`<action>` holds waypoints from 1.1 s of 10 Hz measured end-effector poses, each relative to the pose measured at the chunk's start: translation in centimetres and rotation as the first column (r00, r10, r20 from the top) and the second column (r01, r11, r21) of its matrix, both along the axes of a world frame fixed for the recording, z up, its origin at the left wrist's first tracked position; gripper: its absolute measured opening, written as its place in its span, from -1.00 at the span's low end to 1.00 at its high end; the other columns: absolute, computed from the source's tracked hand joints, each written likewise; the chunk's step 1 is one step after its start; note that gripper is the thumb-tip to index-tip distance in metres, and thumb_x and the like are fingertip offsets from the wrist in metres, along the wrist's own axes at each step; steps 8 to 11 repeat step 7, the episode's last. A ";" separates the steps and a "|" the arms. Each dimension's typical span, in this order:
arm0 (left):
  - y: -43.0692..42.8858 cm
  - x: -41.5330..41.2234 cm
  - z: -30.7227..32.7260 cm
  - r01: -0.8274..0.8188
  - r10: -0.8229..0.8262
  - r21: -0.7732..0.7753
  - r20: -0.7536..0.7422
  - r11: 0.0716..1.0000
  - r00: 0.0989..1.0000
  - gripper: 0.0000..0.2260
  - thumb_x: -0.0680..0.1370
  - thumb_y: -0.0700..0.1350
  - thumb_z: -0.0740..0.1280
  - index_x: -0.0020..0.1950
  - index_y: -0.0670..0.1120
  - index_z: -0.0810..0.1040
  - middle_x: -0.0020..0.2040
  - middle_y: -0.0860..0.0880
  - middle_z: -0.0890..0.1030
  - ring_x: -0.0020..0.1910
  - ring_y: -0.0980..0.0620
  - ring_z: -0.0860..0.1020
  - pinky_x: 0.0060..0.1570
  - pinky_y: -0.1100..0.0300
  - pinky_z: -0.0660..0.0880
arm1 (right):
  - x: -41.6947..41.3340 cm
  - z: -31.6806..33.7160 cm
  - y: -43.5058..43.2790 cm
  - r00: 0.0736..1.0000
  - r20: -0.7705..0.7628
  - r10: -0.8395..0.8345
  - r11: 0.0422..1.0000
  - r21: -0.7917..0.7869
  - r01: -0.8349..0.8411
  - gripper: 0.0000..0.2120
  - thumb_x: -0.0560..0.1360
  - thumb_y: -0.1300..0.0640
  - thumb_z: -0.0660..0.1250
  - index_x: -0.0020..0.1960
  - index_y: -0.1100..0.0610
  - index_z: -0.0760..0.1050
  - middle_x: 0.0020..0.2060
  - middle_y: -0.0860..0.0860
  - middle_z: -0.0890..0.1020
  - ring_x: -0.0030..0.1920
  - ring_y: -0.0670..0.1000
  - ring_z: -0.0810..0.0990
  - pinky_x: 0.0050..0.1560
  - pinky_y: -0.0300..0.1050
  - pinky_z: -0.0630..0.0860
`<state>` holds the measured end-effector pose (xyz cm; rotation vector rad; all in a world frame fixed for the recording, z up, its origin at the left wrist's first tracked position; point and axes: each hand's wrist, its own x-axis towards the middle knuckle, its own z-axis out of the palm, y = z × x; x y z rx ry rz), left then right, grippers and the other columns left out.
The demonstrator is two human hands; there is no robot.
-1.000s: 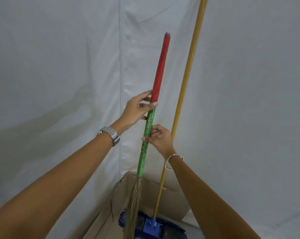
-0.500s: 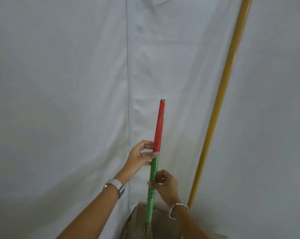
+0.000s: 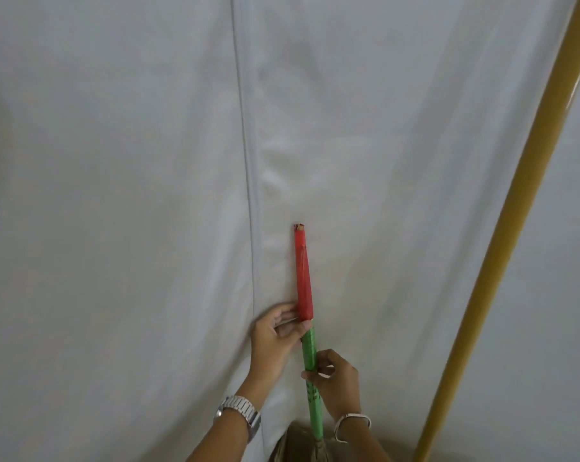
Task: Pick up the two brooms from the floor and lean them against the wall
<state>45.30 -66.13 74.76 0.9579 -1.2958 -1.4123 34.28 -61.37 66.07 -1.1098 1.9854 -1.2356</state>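
A broom with a red-and-green wrapped handle (image 3: 304, 281) stands nearly upright against the white fabric wall (image 3: 115, 195). My left hand (image 3: 277, 338), with a metal watch on the wrist, pinches the handle where red meets green. Just below, my right hand (image 3: 336, 378) is wrapped around the green part. The straw head is only just visible at the bottom edge. A second broom's long yellow handle (image 3: 501, 235) leans against the wall to the right, untouched; its head is out of view.
A vertical seam (image 3: 245, 161) runs down the fabric wall left of the red handle. The top of a brown cardboard box (image 3: 288, 441) shows at the bottom edge behind the broom.
The view has tilted upward, so the box, floor and blue broom head have dropped out of sight. Both hands keep their hold on the red-and-green handle, which now stands straighter against the wall.
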 end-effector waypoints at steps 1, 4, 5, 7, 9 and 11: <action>-0.5 -0.4 -0.9 -0.091 0.094 -0.064 0.037 0.994 0.995 -0.70 0.33 -0.37 0.48 -0.02 -0.11 0.60 -0.08 -0.10 0.68 -0.09 -0.01 0.65 -0.08 0.23 0.59 | 0.2 -0.7 -0.7 1.000 0.000 0.002 1.000 0.007 -0.002 -0.75 0.19 0.29 0.55 -0.26 0.05 0.55 -0.29 0.07 0.69 -0.23 0.06 0.64 -0.13 -0.09 0.58; 1.1 -1.2 -1.7 -0.331 0.326 -0.226 -0.061 0.916 0.944 -0.64 0.32 -0.39 0.48 -0.02 -0.03 0.55 -0.09 -0.01 0.68 -0.11 0.09 0.67 -0.19 0.42 0.54 | -0.7 -0.8 -0.6 0.996 -0.090 0.022 0.994 0.108 -0.013 -0.77 0.24 0.08 0.53 -0.13 -0.08 0.59 -0.23 -0.17 0.69 -0.18 -0.18 0.65 -0.13 -0.16 0.57; 2.0 -1.6 -1.7 -0.307 0.302 -0.227 -0.058 0.924 0.952 -0.67 0.36 -0.37 0.46 -0.04 0.02 0.57 -0.09 0.06 0.70 -0.09 0.13 0.66 -0.21 0.45 0.52 | -0.8 -0.7 0.2 0.987 -0.124 0.104 0.983 0.162 -0.084 -0.67 0.31 0.01 0.46 0.05 -0.15 0.54 -0.07 -0.22 0.67 -0.05 -0.22 0.62 -0.05 -0.21 0.54; 3.8 -2.2 -1.6 -0.267 0.285 -0.276 0.026 0.923 0.958 -0.66 0.44 -0.30 0.40 0.05 0.11 0.56 0.05 0.14 0.65 0.05 0.23 0.60 0.09 0.29 0.55 | -1.9 -0.8 2.5 0.914 -0.246 0.322 0.932 0.254 -0.260 -0.41 0.48 0.11 0.24 0.43 -0.20 0.14 0.35 -0.18 0.40 0.32 -0.14 0.40 0.24 -0.18 0.42; 3.8 -2.2 -1.6 -0.267 0.285 -0.276 0.026 0.923 0.958 -0.66 0.44 -0.30 0.40 0.05 0.11 0.56 0.05 0.14 0.65 0.05 0.23 0.60 0.09 0.29 0.55 | -1.9 -0.8 2.5 0.914 -0.246 0.322 0.932 0.254 -0.260 -0.41 0.48 0.11 0.24 0.43 -0.20 0.14 0.35 -0.18 0.40 0.32 -0.14 0.40 0.24 -0.18 0.42; 3.8 -2.2 -1.6 -0.267 0.285 -0.276 0.026 0.923 0.958 -0.66 0.44 -0.30 0.40 0.05 0.11 0.56 0.05 0.14 0.65 0.05 0.23 0.60 0.09 0.29 0.55 | -1.9 -0.8 2.5 0.914 -0.246 0.322 0.932 0.254 -0.260 -0.41 0.48 0.11 0.24 0.43 -0.20 0.14 0.35 -0.18 0.40 0.32 -0.14 0.40 0.24 -0.18 0.42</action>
